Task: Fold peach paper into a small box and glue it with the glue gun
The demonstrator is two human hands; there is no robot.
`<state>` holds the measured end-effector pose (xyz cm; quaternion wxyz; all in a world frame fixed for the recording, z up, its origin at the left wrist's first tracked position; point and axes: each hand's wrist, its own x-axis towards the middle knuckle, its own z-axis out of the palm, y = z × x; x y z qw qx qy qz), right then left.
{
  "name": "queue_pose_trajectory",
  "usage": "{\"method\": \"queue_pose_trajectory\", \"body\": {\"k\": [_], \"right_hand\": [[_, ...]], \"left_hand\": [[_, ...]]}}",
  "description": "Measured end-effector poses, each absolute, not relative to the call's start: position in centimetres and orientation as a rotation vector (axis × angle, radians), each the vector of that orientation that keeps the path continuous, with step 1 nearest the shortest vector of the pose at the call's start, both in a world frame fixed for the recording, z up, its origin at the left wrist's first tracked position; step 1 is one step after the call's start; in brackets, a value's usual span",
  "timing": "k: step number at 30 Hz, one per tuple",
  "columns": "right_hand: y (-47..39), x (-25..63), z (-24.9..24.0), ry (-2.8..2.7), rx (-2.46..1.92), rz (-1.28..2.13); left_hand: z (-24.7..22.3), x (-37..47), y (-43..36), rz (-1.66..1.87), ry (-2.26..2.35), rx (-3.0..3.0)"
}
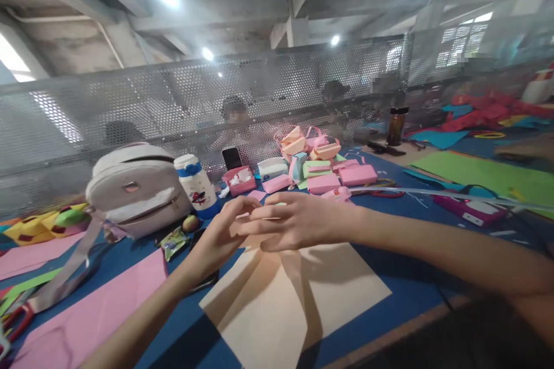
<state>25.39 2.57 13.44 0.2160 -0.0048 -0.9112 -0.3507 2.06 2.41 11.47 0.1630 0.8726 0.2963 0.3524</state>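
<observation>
Paper, cream, creased, folded, lies nearside & R of landmark: white plastic bottle w/ blue base. Folded paper's long axis approx. runs from fingers to nearside. L hand & R hand both at far end, about equally near; fingers curled there, contact hidden, can't tell if clenched. Count: 2 hands, 1 bottle, 1 white fabric backpack L of bottle; paper layers unclear.

one left hand and one right hand — two in all; one white backpack, one white-and-blue bottle, one brown bottle, one snack packet, one round fruit — and one upright phone.
</observation>
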Motion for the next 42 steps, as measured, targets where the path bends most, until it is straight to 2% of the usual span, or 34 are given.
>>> {"method": "queue_pose_trajectory", "body": {"k": [4,11,21,24,27,29,33,35,38,42], "right_hand": [[3.3,25.8,13.9,-2.571,-0.027,-1.139],[3.1,26.5,12.8,-2.591,0.029,-0.975],[2.4,28.0,11.1,-2.574,-0.316,-0.941],[2.2,28.1,10.3,-2.52,-0.421,-0.86],[2.2,27.7,9.3,-2.488,-0.507,-0.745],[2.3,27.5,8.7,-2.485,-0.538,-0.658],[2.5,27.3,7.4,-2.446,-0.549,-0.471],[2.4,27.3,6.8,-2.393,-0.558,-0.384],[2.1,27.2,6.3,-2.368,-0.546,-0.327],[1.8,27.1,6.1,-2.43,-0.428,-0.427]], "left_hand": [[12.6,2.4,4.3,0.837,0.656,2.265],[12.4,4.0,5.3,0.812,0.569,2.265],[17.7,0.6,-2.2,1.032,1.038,2.76],[16.3,0.0,-5.2,1.27,1.207,2.849],[12.6,0.3,-6.3,1.23,0.957,3.019],[10.3,0.1,-5.3,1.174,0.931,3.077],[8.6,-1.6,-1.3,1.245,1.208,3.074],[9.0,-2.5,0.4,1.137,1.272,3.093],[10.4,-2.8,1.9,0.763,1.155,3.061],[12.7,-1.5,3.3,0.5,1.082,2.805]]}}
